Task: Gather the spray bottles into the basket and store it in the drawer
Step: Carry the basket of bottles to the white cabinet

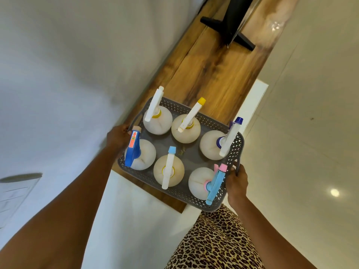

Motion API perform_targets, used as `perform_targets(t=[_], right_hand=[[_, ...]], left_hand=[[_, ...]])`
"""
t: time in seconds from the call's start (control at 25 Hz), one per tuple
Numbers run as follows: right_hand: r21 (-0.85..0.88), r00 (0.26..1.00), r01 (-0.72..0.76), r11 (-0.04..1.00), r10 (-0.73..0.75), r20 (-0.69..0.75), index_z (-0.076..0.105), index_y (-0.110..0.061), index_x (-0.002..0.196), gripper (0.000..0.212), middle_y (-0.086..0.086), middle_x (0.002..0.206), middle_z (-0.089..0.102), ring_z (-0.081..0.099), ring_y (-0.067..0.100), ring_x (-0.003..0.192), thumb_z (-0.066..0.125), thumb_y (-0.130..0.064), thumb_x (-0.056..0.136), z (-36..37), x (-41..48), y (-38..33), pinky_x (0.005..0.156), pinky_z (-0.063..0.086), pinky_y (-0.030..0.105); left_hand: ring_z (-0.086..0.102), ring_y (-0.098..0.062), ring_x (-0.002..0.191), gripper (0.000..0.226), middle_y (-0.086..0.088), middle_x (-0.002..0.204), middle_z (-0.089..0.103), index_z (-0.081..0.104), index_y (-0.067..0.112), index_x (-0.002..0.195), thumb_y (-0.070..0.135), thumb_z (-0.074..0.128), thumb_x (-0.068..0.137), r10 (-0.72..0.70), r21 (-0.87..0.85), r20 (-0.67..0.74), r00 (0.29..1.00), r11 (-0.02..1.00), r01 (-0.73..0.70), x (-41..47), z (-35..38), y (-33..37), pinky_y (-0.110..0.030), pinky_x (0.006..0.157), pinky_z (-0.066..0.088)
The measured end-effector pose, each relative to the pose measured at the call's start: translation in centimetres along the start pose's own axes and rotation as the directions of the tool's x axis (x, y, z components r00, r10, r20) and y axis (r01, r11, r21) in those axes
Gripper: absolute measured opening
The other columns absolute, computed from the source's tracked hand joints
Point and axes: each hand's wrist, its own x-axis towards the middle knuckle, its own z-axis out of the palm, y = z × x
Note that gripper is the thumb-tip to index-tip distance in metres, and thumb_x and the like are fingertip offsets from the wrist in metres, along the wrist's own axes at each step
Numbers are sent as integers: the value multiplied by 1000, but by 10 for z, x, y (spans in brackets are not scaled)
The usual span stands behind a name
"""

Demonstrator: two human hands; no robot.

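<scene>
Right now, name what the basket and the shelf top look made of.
Basket: grey moulded plastic, judging by its matte, perforated lattice walls. Shelf top: wood or wood-look laminate, brown with grain lines and a soft sheen; which one cannot be told.

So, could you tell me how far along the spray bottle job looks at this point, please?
Gathering looks done: six spray bottles stand upright in the grey basket. In hand: the left hand and right hand grip its opposite handles, holding it over the wooden countertop. Left: storing it in the drawer, which is not in view.
</scene>
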Motion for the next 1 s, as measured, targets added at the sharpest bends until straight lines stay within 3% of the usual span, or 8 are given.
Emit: perform_targets(t=[0.12, 0.36, 0.44, 0.52, 0.64, 0.8, 0.92, 1.0], right_hand=[[-5, 998, 54, 999, -54, 14, 52, -6, 119, 26, 17, 114, 61, 60, 32, 104, 44, -17, 98, -6, -4, -19, 89, 53, 45], [-60, 973, 224, 973, -220, 68, 54, -3, 114, 23, 19, 109, 63, 62, 33, 96, 45, -14, 96, -30, -34, -76, 79, 53, 38], [-100, 949, 311, 945, -302, 93, 56, -3, 114, 24, 19, 109, 64, 61, 34, 97, 49, -15, 95, -42, -47, -99, 83, 54, 41], [-129, 914, 402, 907, -388, 122, 57, -3, 113, 24, 19, 109, 65, 61, 35, 98, 50, -18, 95, -53, -61, -122, 87, 53, 44], [-130, 856, 509, 851, -485, 180, 59, -2, 110, 26, 21, 109, 65, 61, 39, 99, 48, -21, 96, -70, -94, -153, 89, 52, 48], [-99, 772, 612, 785, -566, 288, 59, -4, 111, 27, 18, 102, 66, 62, 33, 90, 50, -24, 96, -84, -137, -187, 71, 52, 36], [-60, 690, 680, 730, -611, 388, 57, 2, 107, 29, 23, 106, 63, 60, 39, 99, 43, -21, 97, -91, -170, -207, 86, 51, 49], [-21, 654, 700, 714, -628, 423, 55, -6, 97, 21, 20, 103, 64, 62, 36, 96, 44, -25, 97, -96, -200, -215, 87, 54, 49]], left_hand=[[56, -42, 106, 30, -28, 116, 60, 58, -3, 107, 21, 48, 92, 4, -57, -33, 999, 998, -6, -19, -16, 4, -49, 97, 44], [57, -41, 104, 27, -27, 112, 62, 58, -5, 106, 16, 48, 92, 86, -67, -128, 988, 993, -95, -89, -68, 11, -47, 93, 46], [58, -41, 102, 25, -27, 113, 62, 59, -5, 107, 12, 48, 92, 80, -107, -179, 981, 989, -100, -119, -85, 11, -47, 89, 46], [58, -36, 93, 22, -27, 112, 62, 60, -4, 106, 7, 49, 90, 82, -150, -228, 970, 982, -119, -151, -102, 11, -44, 82, 46], [61, -37, 95, 22, -25, 109, 64, 61, -3, 106, 5, 49, 90, 133, -109, -308, 942, 979, -174, -204, -132, 7, -44, 86, 47], [57, -25, 84, 22, -20, 103, 66, 63, 1, 104, 7, 48, 90, 192, -64, -412, 891, 969, -239, -266, -167, -5, -31, 73, 42], [56, -23, 80, 19, -14, 95, 64, 65, 2, 100, 7, 51, 88, 178, -109, -488, 855, 959, -262, -313, -189, -15, -30, 67, 41], [54, -20, 73, 18, -12, 91, 62, 65, 1, 99, 6, 51, 88, 153, -138, -535, 831, 955, -264, -346, -199, -26, -26, 56, 42]])
